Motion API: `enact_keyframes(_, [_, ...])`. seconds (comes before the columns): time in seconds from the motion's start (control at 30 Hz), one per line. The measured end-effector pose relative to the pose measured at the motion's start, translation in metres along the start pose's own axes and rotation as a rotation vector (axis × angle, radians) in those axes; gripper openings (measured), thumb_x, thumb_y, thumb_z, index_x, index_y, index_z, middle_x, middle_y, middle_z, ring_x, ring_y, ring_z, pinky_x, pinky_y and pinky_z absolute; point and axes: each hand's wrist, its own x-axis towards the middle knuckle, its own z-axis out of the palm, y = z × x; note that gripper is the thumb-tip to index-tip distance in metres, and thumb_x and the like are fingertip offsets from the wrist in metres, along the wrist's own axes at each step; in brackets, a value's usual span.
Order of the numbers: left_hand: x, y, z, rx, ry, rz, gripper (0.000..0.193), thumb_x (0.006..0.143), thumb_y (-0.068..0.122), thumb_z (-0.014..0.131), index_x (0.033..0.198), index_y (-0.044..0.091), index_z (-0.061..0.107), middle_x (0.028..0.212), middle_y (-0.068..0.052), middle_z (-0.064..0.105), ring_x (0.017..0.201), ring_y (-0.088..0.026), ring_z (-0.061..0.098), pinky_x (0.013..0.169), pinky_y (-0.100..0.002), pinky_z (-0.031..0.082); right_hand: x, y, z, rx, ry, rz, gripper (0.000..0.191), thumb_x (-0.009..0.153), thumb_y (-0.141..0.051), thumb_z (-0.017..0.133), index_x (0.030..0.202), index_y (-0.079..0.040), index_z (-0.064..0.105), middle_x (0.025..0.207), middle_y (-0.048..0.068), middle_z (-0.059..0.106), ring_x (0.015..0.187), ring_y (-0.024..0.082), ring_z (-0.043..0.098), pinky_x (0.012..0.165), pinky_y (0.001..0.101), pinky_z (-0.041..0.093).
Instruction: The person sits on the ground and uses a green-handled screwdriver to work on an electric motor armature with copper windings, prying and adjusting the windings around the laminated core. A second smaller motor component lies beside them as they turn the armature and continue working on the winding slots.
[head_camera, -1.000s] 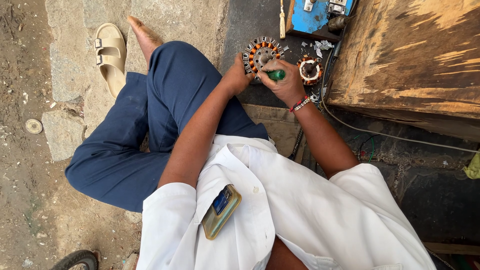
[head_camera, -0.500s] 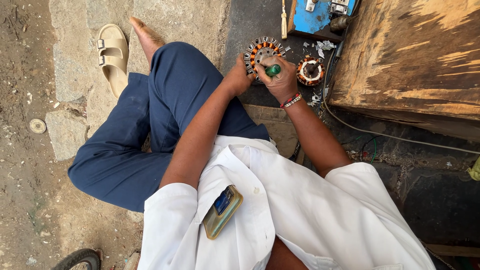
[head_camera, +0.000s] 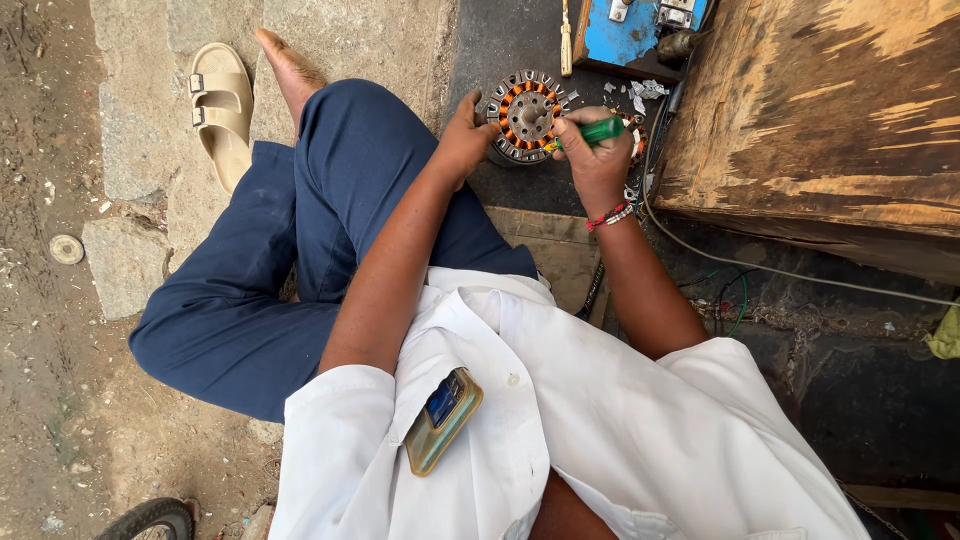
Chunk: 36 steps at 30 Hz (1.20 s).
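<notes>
One round metal motor stator wound with orange copper coils (head_camera: 527, 113) sits at twelve o'clock, steadied by the left hand (head_camera: 466, 135); the right hand (head_camera: 597, 160) is clamped on one green-handled screwdriver (head_camera: 597, 131).

A round motor stator (head_camera: 527, 115) lies flat on the dark ground just left of the big weathered wooden box (head_camera: 820, 130), its open face turned up. It has a grey metal hub at the centre, a ring of copper-orange windings around the hub, and pale steel teeth along the outer rim. A green-handled screwdriver (head_camera: 597, 131) sits at the stator's right edge, between it and the box, lying nearly level with its handle pointing toward the box and its tip end toward the windings.
</notes>
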Motion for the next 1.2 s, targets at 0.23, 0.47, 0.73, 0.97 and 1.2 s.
enact_keyframes(0.23, [0.002,0.001,0.003,-0.028,0.085,0.125,0.046,0.099,0.005,0.062,0.144,-0.002,0.053,0.121,-0.017,0.073,0.105,-0.02,0.072,0.09,-0.032,0.058,0.0,-0.024,0.002,0.12,-0.204,0.017,0.023,0.103,-0.022,0.074,0.112,-0.003,0.066,0.107,0.007,0.072,0.092,0.014,0.074,0.081,0.0286,0.063])
enact_keyframes(0.47, [0.003,0.001,0.005,0.018,0.125,0.109,0.046,0.097,0.004,0.063,0.142,0.001,0.056,0.118,-0.016,0.073,0.102,-0.019,0.072,0.087,-0.031,0.057,0.011,-0.038,0.014,-0.164,-0.301,-0.085,0.023,0.104,-0.024,0.075,0.11,-0.003,0.071,0.098,0.006,0.075,0.088,0.013,0.075,0.077,0.029,0.062])
enact_keyframes(0.73, [0.002,0.001,0.004,0.078,0.131,0.083,0.045,0.096,0.005,0.064,0.141,0.005,0.058,0.111,-0.013,0.074,0.092,-0.016,0.07,0.079,-0.031,0.057,0.012,-0.038,0.02,-0.25,-0.287,-0.109,0.019,0.103,-0.021,0.076,0.106,-0.003,0.072,0.097,0.006,0.076,0.086,0.014,0.074,0.074,0.0297,0.06])
enact_keyframes(0.97, [0.001,0.004,0.002,0.04,0.104,0.068,0.047,0.096,0.005,0.063,0.142,0.004,0.056,0.11,-0.014,0.073,0.093,-0.016,0.07,0.081,-0.03,0.057,0.007,-0.043,0.028,-0.361,-0.288,-0.193,0.015,0.101,-0.015,0.079,0.104,-0.002,0.072,0.099,0.009,0.075,0.09,0.017,0.073,0.078,0.0317,0.058])
enact_keyframes(1.2, [0.007,0.001,0.004,-0.066,0.049,0.055,0.05,0.099,0.005,0.059,0.148,0.004,0.049,0.117,-0.016,0.072,0.099,-0.019,0.071,0.086,-0.032,0.058,0.008,-0.041,0.033,-0.341,-0.276,-0.144,0.016,0.1,-0.016,0.079,0.103,-0.003,0.072,0.097,0.008,0.074,0.087,0.017,0.072,0.074,0.0319,0.058])
